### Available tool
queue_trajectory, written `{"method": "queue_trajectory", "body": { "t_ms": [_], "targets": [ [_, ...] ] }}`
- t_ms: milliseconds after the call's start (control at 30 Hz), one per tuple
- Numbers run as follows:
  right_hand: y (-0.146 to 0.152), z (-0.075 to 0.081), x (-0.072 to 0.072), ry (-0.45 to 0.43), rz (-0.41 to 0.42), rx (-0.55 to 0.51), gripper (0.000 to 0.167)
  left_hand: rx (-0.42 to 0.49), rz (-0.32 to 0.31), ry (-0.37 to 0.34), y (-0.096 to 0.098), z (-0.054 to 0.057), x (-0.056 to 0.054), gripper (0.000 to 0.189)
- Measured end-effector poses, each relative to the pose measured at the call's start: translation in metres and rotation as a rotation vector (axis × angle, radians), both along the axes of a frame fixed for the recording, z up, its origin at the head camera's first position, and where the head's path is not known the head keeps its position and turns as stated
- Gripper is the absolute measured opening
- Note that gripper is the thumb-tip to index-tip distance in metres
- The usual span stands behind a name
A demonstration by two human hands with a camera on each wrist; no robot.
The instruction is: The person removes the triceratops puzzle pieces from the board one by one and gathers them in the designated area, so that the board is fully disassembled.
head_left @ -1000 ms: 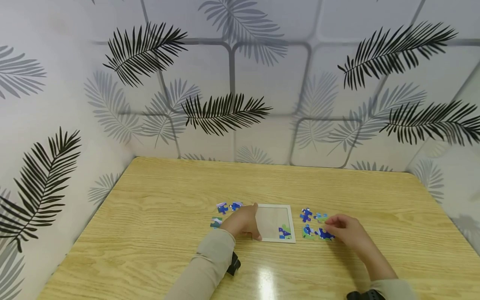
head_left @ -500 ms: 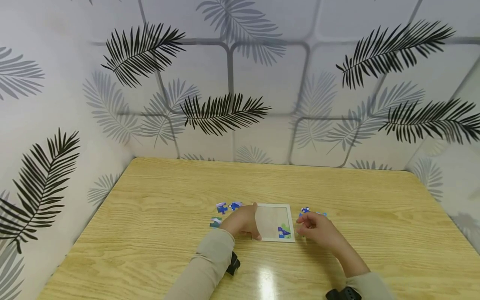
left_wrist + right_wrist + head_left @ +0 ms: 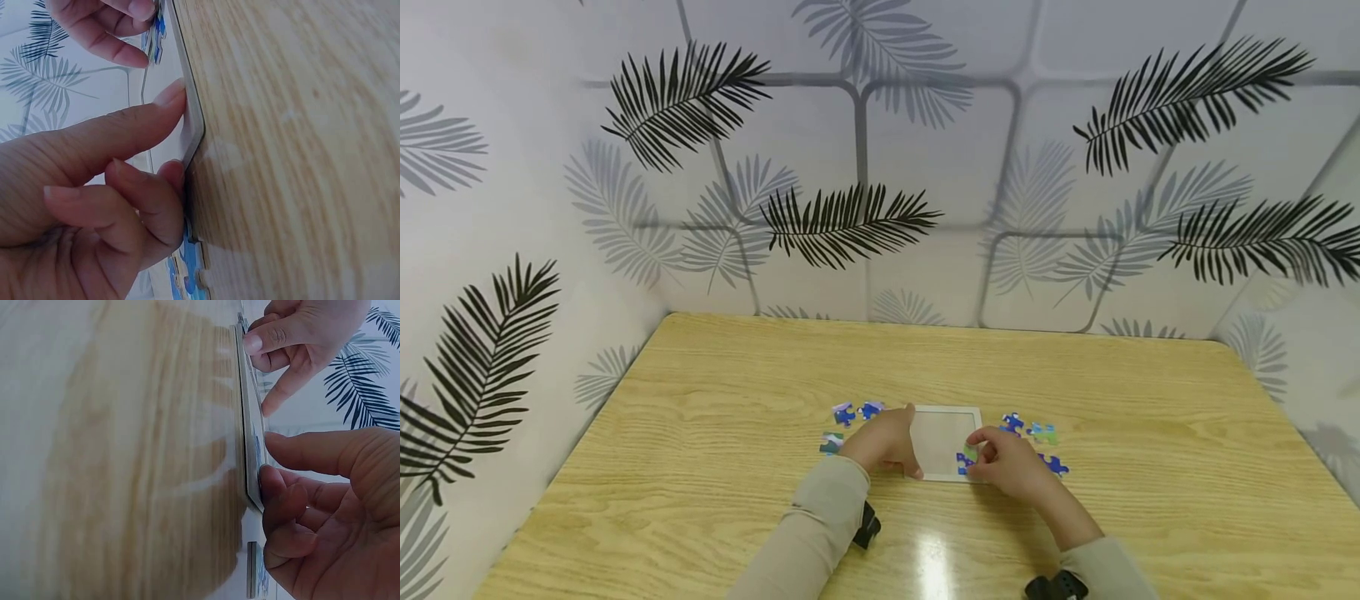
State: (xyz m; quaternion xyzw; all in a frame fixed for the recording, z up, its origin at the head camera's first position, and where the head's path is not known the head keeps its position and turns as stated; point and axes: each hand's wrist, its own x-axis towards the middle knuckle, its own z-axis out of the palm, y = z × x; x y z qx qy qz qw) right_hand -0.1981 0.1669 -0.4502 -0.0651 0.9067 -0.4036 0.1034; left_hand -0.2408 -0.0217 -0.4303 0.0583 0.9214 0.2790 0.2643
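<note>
A shallow white-rimmed puzzle tray lies on the table. My left hand grips its left side, the thumb at the near edge and a finger at the far edge. In the left wrist view the other fingers curl against the tray's side. My right hand is at the tray's near right corner, thumb and fingertips pinching a green-and-blue puzzle piece low over the tray. Blue puzzle pieces show in that corner beside the fingertips. The curled fingers hide part of them. The rest of the tray floor is bare.
Right of the tray lie loose pieces: a blue one, a green-and-blue one and another blue one. Left of it are further pieces, partly behind the left hand. A leaf-patterned wall covering stands behind the wooden table.
My right hand has moved left from the loose pieces on the right to the tray's near right corner. The left hand and tray have stayed in place.
</note>
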Motion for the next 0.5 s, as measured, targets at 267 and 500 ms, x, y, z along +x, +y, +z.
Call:
{"method": "queue_trajectory", "body": {
  "t_ms": [267, 500],
  "targets": [
    [-0.0029, -0.0023, 0.0000, 0.022, 0.007, 0.041, 0.028, -0.009, -0.003, 0.008, 0.0001, -0.0007, -0.0009, 0.106],
    [-0.0043, -0.0025, -0.0008, 0.020, 0.002, 0.055, 0.028, -0.005, -0.004, 0.005, 0.0003, -0.0005, -0.0014, 0.106]
  ]
}}
